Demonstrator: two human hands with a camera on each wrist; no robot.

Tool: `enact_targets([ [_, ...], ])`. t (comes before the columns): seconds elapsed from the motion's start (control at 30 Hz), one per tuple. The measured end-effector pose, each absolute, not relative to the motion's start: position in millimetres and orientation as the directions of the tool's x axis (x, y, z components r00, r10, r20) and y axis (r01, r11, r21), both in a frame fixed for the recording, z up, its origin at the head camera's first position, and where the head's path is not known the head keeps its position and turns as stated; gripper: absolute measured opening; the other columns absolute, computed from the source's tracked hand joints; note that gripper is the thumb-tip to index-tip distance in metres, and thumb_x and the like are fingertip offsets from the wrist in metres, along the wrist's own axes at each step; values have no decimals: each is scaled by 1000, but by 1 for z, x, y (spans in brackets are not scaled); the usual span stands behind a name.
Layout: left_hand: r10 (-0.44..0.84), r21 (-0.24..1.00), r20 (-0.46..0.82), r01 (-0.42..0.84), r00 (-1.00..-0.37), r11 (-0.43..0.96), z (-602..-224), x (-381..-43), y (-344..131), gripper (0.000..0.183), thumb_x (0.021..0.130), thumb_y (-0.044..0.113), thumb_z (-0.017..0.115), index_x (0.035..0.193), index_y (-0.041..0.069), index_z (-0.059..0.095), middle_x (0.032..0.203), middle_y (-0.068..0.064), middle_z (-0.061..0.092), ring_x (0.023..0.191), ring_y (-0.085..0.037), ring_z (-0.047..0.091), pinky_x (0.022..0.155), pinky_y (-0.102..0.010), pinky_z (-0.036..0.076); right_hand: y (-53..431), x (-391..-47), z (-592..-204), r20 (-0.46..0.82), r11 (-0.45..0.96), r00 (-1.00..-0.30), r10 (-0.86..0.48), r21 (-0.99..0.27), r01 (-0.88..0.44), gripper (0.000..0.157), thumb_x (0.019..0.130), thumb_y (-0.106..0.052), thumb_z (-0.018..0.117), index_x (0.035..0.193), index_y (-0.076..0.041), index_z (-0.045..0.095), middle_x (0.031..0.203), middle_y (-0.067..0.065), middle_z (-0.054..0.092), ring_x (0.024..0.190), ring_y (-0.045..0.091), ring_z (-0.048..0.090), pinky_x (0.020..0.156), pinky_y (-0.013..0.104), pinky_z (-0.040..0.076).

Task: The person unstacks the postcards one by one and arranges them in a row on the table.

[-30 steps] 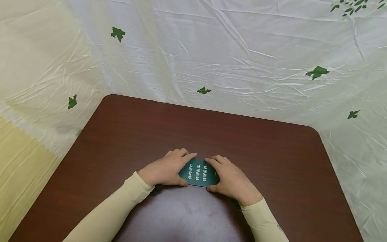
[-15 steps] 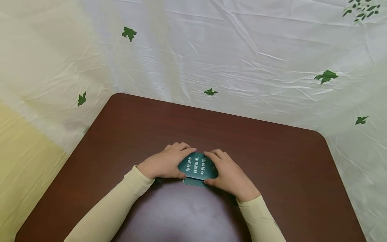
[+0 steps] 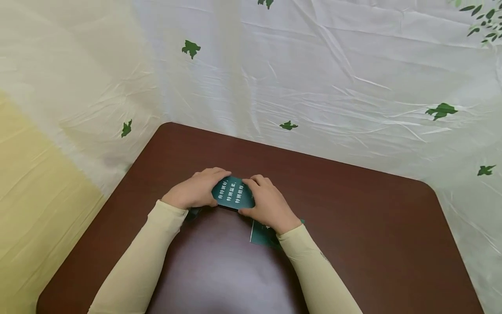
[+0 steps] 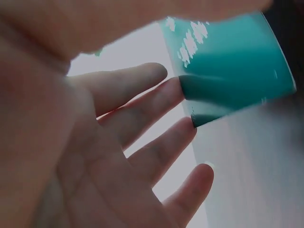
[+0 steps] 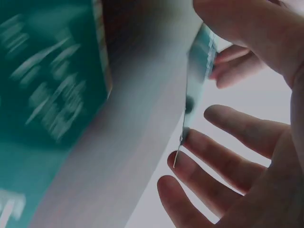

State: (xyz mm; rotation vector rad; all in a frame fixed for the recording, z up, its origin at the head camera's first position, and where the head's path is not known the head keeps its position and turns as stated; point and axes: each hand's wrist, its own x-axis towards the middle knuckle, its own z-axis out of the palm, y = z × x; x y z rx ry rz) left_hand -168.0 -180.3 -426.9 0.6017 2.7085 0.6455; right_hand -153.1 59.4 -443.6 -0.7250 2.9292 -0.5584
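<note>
Between my two hands is a green card printed with white characters. At its left end my left hand pinches it between thumb and fingers. My right hand grips the opposite end the same way. The left wrist view shows fingertips against the edge of the glossy card, and the right wrist view shows this thin card nearly edge-on. Under my right wrist lies a second green piece, partly covered; its side looks thicker close up. A dark green item peeks out below my left wrist.
A reddish-brown table with rounded corners extends around the hands, shiny near its front. White cloth with green leaf prints hangs behind it, and yellow cloth hangs at the left.
Both hands have carried the card up and leftward, away from the second green piece. That piece was hidden beneath the card and now shows under my right wrist. The head view has shifted slightly.
</note>
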Motion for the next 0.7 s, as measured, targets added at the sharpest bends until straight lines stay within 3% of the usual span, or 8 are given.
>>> enact_targets([
  [0.23,371,479,-201,239,-907,845,-432,-179,-199,92,85,2,83,166,10,41,171,-11,42,149,-36,45,120,-61,43,27,-171,-449,1,830,-882,-471,-338,-443,83,85,-41,92,154,-10,59,146,10,58,125,29,57,105,47,55],
  [0.7,313,462,-190,197,-930,865,-442,-188,-229,94,83,2,79,168,9,39,171,-14,39,156,-39,36,121,-71,35,-13,-191,-456,-33,837,-877,-480,-318,-446,83,87,-41,91,156,-10,56,151,11,57,133,30,55,112,47,53],
])
